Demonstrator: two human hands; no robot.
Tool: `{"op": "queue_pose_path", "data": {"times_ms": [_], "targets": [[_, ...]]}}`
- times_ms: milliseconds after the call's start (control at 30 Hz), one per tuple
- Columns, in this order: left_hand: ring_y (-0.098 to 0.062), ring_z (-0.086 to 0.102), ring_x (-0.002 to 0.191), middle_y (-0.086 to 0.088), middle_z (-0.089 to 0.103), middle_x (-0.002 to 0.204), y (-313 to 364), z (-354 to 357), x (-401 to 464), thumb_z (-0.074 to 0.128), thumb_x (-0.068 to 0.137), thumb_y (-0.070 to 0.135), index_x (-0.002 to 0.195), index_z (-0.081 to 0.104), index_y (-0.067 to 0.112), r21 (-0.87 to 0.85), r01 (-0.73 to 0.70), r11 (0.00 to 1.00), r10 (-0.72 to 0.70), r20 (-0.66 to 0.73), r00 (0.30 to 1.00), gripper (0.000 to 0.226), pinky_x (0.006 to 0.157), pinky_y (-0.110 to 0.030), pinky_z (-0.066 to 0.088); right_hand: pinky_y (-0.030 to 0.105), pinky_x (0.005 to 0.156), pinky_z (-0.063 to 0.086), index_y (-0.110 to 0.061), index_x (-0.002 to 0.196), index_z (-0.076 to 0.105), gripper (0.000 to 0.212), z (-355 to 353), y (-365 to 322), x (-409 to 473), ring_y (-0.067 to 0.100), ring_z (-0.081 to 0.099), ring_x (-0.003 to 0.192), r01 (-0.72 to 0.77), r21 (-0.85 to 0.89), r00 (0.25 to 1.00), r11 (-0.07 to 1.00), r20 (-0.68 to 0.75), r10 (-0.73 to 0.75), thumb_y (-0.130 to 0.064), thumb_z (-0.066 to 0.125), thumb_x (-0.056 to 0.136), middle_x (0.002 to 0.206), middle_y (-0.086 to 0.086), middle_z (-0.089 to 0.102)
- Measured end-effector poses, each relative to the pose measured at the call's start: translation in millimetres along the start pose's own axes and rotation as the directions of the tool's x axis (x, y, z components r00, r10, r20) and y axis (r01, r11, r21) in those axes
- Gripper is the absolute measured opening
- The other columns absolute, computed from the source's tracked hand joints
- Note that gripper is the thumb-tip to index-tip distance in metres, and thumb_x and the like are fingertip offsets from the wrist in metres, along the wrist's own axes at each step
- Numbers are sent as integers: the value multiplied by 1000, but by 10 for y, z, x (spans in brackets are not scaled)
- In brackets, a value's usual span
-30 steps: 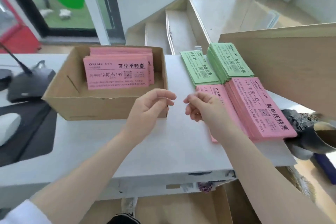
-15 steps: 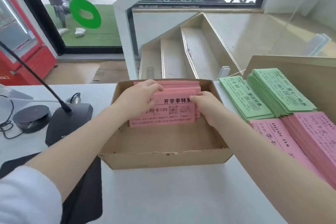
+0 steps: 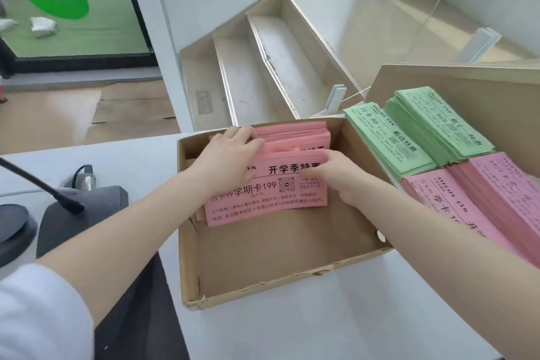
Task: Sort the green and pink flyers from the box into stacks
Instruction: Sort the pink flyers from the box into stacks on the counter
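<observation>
Pink flyers [image 3: 264,199] sit at the far end of our cardboard box [image 3: 277,280]; our left hand [image 3: 226,159] and right hand [image 3: 339,177] both pinch the top sheets.

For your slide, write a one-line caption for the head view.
Both hands, left and right, grip pink flyers inside the cardboard box beside sorted stacks.

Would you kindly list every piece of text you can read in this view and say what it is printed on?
"开学季特惠" and "学期卡199": top pink flyer in the box, under both hands.
"月卡88" and "新店特惠": left green stack.
"365": right green stack; the rest is blurred.
"季卡": near pink stack; its small print, the far pink stack and the QR code area are unreadable.
</observation>
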State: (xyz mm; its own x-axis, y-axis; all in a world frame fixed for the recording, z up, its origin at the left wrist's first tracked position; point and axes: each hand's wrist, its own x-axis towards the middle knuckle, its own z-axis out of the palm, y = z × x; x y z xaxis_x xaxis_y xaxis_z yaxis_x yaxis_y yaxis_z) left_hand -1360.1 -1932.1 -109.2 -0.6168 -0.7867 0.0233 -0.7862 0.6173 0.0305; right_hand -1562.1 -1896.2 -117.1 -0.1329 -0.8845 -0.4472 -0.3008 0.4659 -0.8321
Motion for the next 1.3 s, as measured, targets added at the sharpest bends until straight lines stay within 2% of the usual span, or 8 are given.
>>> {"op": "queue_pose_path", "data": {"times_ms": [167, 400, 567, 700, 833, 1033, 1133, 1300], "targets": [[-22, 35, 123, -4, 38, 132, 17, -16, -16, 63, 83, 33, 131, 41, 14, -73, 19, 997, -20, -12, 1000, 56, 102, -32, 31, 18, 63, 48, -12, 109, 61, 28, -11, 33, -130, 9, 64, 81, -1, -37, 999, 999, 52, 3, 1, 62, 84, 96, 1, 68], [-23, 38, 115, -3, 42, 121, 106, -32, -68, 61, 84, 40, 109, 49, 13, -65, 8, 998, -6, 20, 1000, 39, 95, -33, 32, 49, 88, 51, -15, 113, 42, 53, -108, 164, -90, 30, 60, 104, -85, 156, 985, 984, -137, 107, 16, 62, 75, 114, 14, 60], [-25, 50, 74, 0, 45, 76, 160, -67, -137, 52, 91, 40, 121, 35, 19, -17, 20, 1000, -16, 209, 978, 40, 56, -31, 38, 33, 75, 49, -16, 107, 45, 46, -132, 142, -142, 21, 58, 95, 32, -58, 975, 998, -216, -44, 9, 66, 75, 101, 4, 60], [-25, 54, 75, 4, 39, 68, 138, -82, -185, 55, 89, 33, 120, 35, 23, -36, 16, 999, -6, 270, 963, 38, 56, -31, 41, 26, 62, 45, -12, 86, 53, 27, -185, 124, -180, 21, 60, 88, 29, -201, 986, 979, -153, -61, 3, 71, 73, 95, 7, 65], [-26, 55, 78, 3, 42, 70, 153, -120, -290, 55, 90, 31, 119, 41, 22, -74, 59, 995, -40, 245, 969, 33, 59, -32, 45, 25, 65, 47, -13, 87, 54, 27, -175, 120, -262, 19, 62, 90, 73, -231, 991, 970, -93, -97, 1, 72, 74, 96, 4, 66], [-24, 50, 73, 5, 48, 68, 292, -425, -684, 59, 88, 30, 112, 51, 28, -310, 158, 937, -187, -66, 980, 26, 64, -31, 44, 25, 66, 57, -13, 98, 65, 25, -367, -32, -718, 13, 70, 81, 411, 172, 909, 895, 2, -418, 4, 65, 79, 88, -1, 74], [-24, 56, 77, 3, 61, 82, 578, -610, -901, 59, 86, 30, 109, 53, 29, -344, 129, 930, -218, -233, 948, 24, 62, -31, 44, 30, 69, 57, -20, 92, 68, 25, -504, -81, -1000, 17, 70, 82, 562, 207, 818, 801, -1, -575, 2, 59, 85, 86, -2, 74], [-26, 51, 65, 2, 56, 65, 1163, -760, -1326, 66, 79, 45, 91, 59, 15, -253, 232, 939, -333, -512, 792, 33, 58, -31, 38, 34, 65, 57, -23, 91, 69, 26, -722, 195, -1508, 18, 70, 82, 675, 332, 722, 658, -119, -681, -3, 54, 90, 85, -3, 74]]}}
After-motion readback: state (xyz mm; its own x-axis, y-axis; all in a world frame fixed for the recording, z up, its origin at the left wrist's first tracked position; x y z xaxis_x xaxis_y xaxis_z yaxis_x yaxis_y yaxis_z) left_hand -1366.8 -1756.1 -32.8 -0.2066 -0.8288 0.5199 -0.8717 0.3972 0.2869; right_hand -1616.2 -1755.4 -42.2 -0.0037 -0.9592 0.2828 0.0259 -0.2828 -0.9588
